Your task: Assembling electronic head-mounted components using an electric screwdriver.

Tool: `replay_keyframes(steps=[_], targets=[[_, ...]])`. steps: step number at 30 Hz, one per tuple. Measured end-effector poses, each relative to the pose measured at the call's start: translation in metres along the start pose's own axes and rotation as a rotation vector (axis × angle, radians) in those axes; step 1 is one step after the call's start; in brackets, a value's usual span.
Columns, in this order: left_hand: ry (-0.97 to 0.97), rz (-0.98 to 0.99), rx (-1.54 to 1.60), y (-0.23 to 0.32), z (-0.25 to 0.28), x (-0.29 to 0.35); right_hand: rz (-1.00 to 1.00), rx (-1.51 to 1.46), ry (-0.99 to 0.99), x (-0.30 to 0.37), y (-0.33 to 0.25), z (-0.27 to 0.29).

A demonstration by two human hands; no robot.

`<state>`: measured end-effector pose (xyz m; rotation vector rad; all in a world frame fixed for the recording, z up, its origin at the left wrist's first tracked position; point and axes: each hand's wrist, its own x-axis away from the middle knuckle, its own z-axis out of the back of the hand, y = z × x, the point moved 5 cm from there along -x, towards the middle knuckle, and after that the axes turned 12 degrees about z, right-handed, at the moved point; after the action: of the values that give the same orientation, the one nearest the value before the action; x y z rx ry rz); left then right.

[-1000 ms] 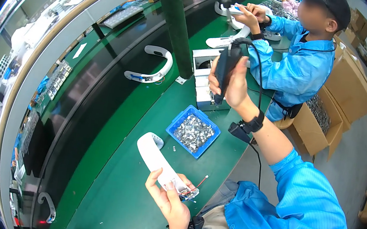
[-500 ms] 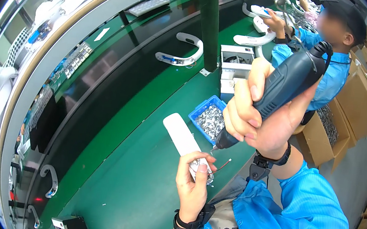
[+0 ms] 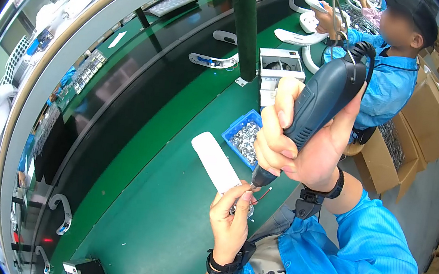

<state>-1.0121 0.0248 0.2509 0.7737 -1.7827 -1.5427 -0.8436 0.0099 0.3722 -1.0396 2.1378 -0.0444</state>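
Note:
Wrapped around a dark electric screwdriver [image 3: 328, 93], my right hand [image 3: 306, 142] points its bit down and to the left. The bit's tip meets the pinched thumb and index finger of my left hand [image 3: 230, 215]; whether a screw is between them is too small to tell. That same left hand grips the lower end of a long white plastic part [image 3: 214, 161], whose rounded far end points up and left over the green table. A thin reddish wire [image 3: 265, 193] sticks out beside the part's gripped end. My fingers hide most of that end.
A blue bin [image 3: 236, 150] of small metal pieces stands just beyond the white part. Behind it is a white box-shaped device [image 3: 280, 68], near a green post [image 3: 242, 25]. Curved white parts [image 3: 212, 61] lie on the dark belt. A co-worker [image 3: 387, 86] sits at far right, by cardboard boxes [image 3: 386, 163].
My right hand has brought the screwdriver down and left, so its bit now reaches my left fingertips. The left thumb and index finger have closed together. On the belt, another curved part shows beside the post.

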Motion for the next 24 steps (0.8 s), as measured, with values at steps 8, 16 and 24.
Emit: replay_keyframes(steps=[8,16,24], targets=[[-0.041,-0.008,-0.085,0.004,-0.003,0.0,-0.088,0.044,0.002,-0.003,0.005,-0.001],[-0.071,-0.036,0.027,0.0,-0.003,0.001,-0.02,0.065,-0.022,0.002,0.004,-0.006],[-0.08,0.1,0.248,0.0,0.001,0.001,0.038,0.154,-0.209,0.008,0.0,-0.021]])
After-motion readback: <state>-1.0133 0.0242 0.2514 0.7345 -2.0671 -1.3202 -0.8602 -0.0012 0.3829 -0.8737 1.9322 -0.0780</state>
